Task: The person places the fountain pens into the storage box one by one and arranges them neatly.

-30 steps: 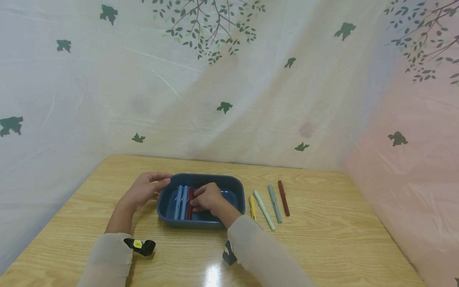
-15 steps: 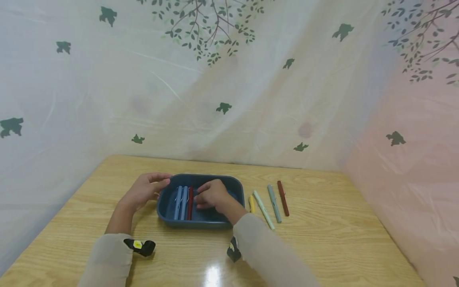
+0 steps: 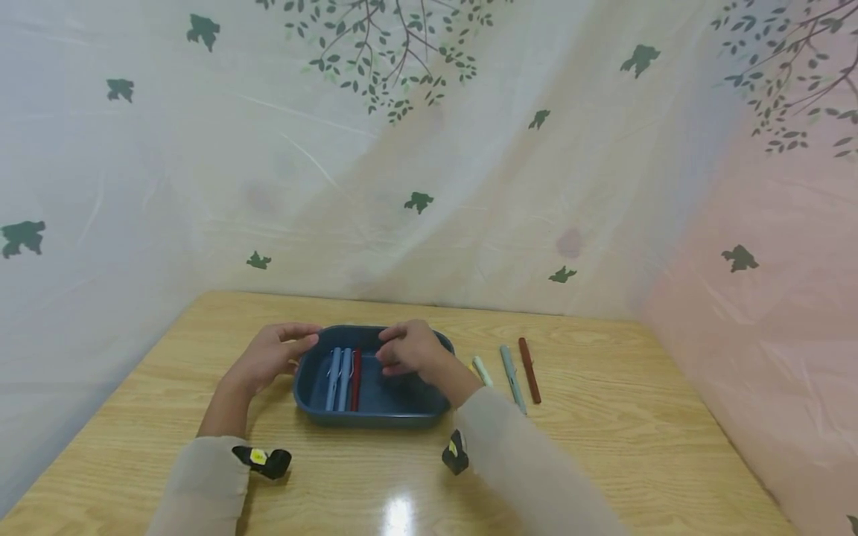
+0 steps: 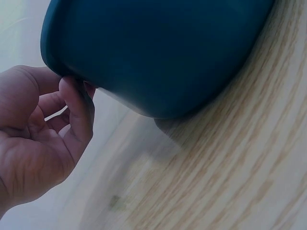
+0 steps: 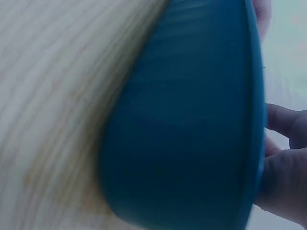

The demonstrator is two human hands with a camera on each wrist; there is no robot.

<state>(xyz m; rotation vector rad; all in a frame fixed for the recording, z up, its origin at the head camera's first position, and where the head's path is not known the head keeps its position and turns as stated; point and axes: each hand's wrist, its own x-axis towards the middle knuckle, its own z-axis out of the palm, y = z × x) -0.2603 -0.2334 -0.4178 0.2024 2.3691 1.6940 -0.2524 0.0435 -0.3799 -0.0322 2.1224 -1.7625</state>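
A dark blue rectangular tray (image 3: 375,420) with rounded corners stands on the table. My left hand (image 3: 268,353) holds its back left corner; in the left wrist view, bent fingers (image 4: 79,110) meet the rim. Inside, on the left, lie two blue pens (image 3: 345,380) and a dark red pen (image 3: 356,380), side by side. Over the tray's right half hovers my right hand (image 3: 418,350), fingers loosely bent and nothing between them. In the right wrist view, the tray's outer wall (image 5: 182,120) hides part of that hand.
Right of the tray lie a pale green pen (image 3: 482,372), a grey-green pen (image 3: 512,376) and another dark red pen (image 3: 529,371). The right forearm mostly covers a yellow pen and part of the pale green one. A patterned curtain (image 3: 469,246) hangs behind the wooden table (image 3: 603,424).
My right hand has let go of the dark red pen in the tray and moved right and back, away from it. The left hand has stayed at the corner.
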